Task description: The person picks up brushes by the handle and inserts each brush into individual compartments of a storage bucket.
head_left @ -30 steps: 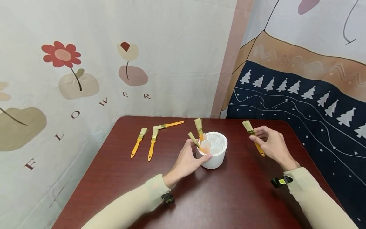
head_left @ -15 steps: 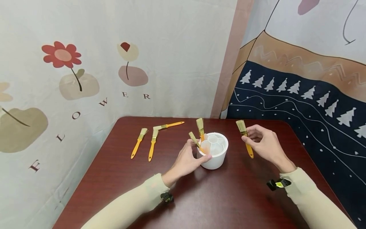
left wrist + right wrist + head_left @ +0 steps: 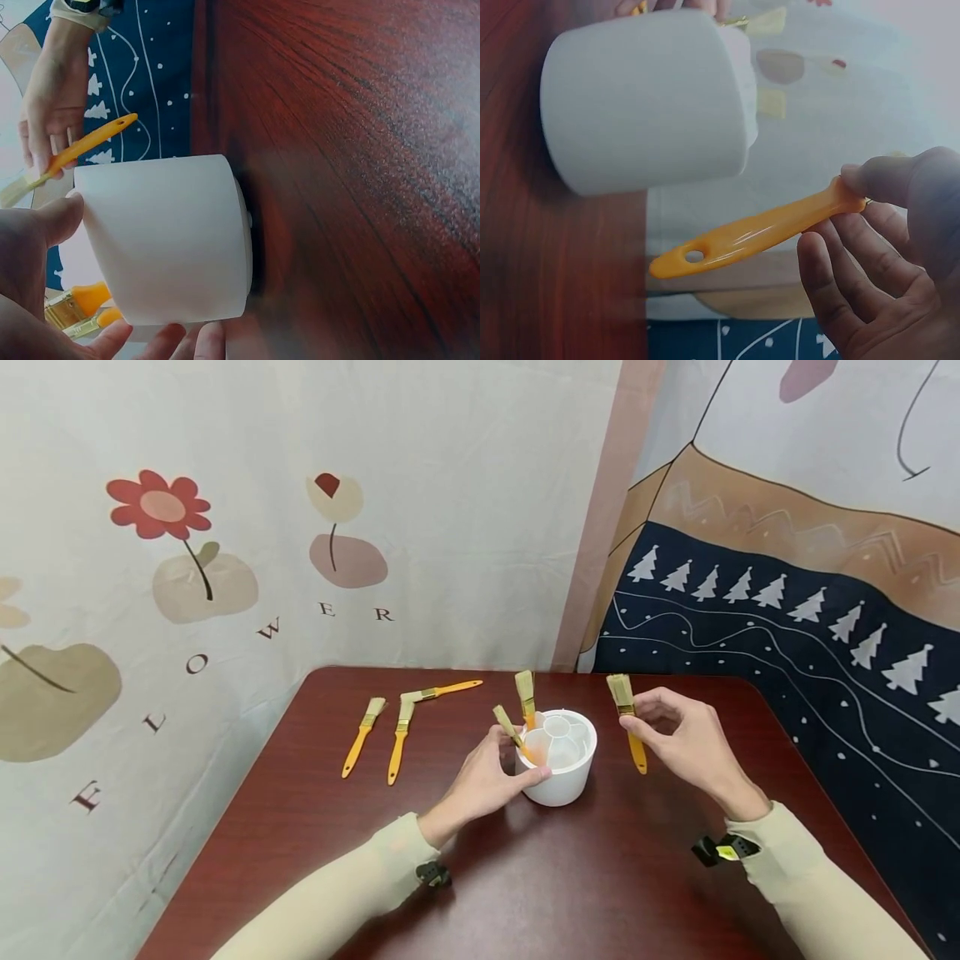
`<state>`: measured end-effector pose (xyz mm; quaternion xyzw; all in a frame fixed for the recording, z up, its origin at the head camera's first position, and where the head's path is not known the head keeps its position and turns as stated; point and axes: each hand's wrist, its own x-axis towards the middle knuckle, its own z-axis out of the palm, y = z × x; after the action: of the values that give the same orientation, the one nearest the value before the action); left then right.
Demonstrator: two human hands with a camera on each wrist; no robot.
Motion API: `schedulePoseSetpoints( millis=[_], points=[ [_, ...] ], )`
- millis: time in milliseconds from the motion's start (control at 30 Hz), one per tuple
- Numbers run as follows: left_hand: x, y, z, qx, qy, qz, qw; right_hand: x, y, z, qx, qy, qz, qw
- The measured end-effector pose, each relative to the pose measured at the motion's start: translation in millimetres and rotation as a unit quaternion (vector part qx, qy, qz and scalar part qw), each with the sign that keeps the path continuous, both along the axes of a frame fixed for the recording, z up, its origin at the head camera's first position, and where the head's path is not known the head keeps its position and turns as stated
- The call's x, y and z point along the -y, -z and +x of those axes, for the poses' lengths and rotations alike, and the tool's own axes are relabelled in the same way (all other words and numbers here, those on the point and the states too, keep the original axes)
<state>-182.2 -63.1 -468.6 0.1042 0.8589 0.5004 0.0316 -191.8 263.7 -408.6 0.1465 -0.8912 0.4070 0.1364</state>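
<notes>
A white round holder with several compartments stands on the table. My left hand grips its left side, thumb at the near rim and fingers around the far side. Two brushes stand in it, bristles up: one upright paintbrush at the back and one leaning paintbrush nearer my left hand. To the right of the holder, my right hand pinches another paintbrush near the base of its bristles. Its bristles point up, and the yellow handle hangs down, apart from the holder.
On the left of the dark red table lie three more brushes: a left paintbrush, a middle paintbrush and a back paintbrush. The last two touch at their bristles. Printed curtains hang behind the table.
My right hand has moved left with its paintbrush, closer to the holder, and the brush has become more upright. My left hand stays on the holder.
</notes>
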Motion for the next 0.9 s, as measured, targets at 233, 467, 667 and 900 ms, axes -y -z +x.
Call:
schedulePoseSetpoints(
  millis=[233, 467, 667, 900],
  points=[
    [2, -1.4, -2.1, 0.007, 0.010, -0.009, 0.9999, 10, -10.3, 5.7, -0.010, -0.015, -0.015, 1.000],
    [4, -2.2, -3.2, 0.015, 0.015, -0.002, 0.9998, 20, -18.0, 8.3, -0.030, -0.037, -0.042, 0.998],
    [5, -0.9, -5.7, 0.022, 0.021, 0.002, 0.9995, 29, -22.4, 10.7, -0.049, -0.062, -0.069, 0.994],
    [6, -2.3, -9.2, 0.033, 0.032, 0.008, 0.9989, 41, -25.3, 10.7, -0.061, -0.082, -0.096, 0.990]
  ],
)
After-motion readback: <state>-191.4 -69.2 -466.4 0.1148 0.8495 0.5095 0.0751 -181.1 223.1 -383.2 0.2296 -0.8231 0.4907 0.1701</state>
